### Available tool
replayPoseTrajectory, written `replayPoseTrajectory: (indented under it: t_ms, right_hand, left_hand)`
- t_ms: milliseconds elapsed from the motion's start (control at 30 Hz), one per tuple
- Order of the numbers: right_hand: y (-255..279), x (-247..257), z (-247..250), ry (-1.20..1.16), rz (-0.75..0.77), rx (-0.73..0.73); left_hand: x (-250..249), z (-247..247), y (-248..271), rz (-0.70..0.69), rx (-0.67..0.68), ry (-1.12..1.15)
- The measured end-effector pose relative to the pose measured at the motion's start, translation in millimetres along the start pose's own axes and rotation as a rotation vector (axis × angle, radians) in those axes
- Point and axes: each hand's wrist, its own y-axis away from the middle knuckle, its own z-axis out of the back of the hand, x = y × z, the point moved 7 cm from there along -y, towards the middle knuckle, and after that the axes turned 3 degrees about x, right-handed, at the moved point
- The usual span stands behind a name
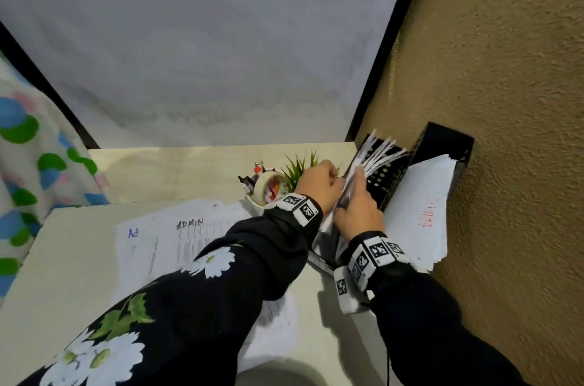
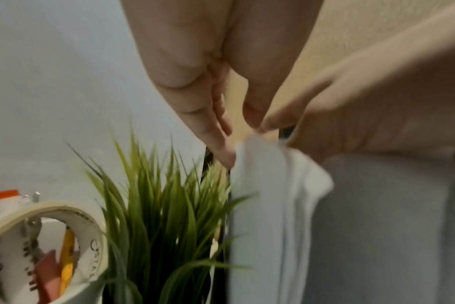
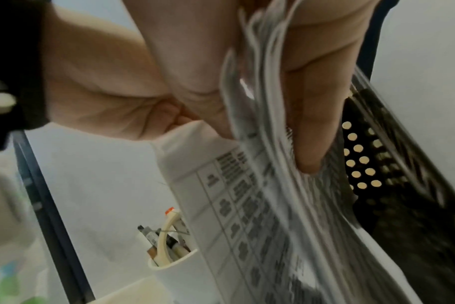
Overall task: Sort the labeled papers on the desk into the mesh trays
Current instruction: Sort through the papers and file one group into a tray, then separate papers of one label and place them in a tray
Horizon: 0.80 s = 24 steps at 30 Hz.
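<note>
Paper bundle: printed sheets fanned loose, held upright at the mouth of the black perforated tray, not yet seated.
Right hand: fingers curled round the bundle's near edge.
Left hand: pinches a corner of the sheets from the left.
Risk: I judge that the splayed edges could catch on the tray wall and crumple, or that single sheets slip out, since nothing squares them.
Other tray: second black tray by the wall holds white sheets with red lettering; misfiling is possible.
Obstacles: green plant and white cup with a tape roll stand just beside the left hand; an elbow could tip them.
Tabletop: "ADMIN" papers are unsorted under the left sleeve.
</note>
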Motion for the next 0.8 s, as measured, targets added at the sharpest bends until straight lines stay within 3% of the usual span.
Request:
replayPoseTrajectory:
  t_ms: [100, 167, 233, 333, 433, 500, 633, 800]
  right_hand:
    - [12.2, 17.4, 15.7, -0.102, 0.093, -0.168]
    - [25.7, 36.8, 12.1, -0.174, 0.213, -0.195]
    - [40.3, 51.6, -2.1, -0.208, 0.328, -0.146]
    - [61.5, 67.4, -50.1, -0.207, 0.411, 0.045]
    - [72.9, 50.6, -121.4, -0.188, 0.276, 0.283]
    - [79.1, 27.5, -166.0, -0.169, 0.103, 0.43]
    - [102.0, -0.1, -221.1, -0.214, -0.133, 0.663]
    - [109.0, -8.1, -240.9, -0.27, -0.19, 0.642]
  left_hand:
    - [10.4, 39.5, 29.3, -0.101, -0.178, 0.132]
    - [48.2, 58.5, 56.0, -0.079, -0.243, 0.134]
    - [106.8, 63.6, 82.2, 0.053, -0.26, 0.129]
    - [219.1, 72.4, 129.8, 0.437, -0.283, 0.032]
    - [300.6, 85.5, 180.8, 0.812, -0.265, -0.097]
    - [327.1, 88.0, 205.2, 0.962, -0.201, -0.137]
    - [342.5, 77.6, 222.4, 0.982, -0.177, -0.052]
    - [337.1, 68.9, 230.4, 0.872, -0.175, 0.062]
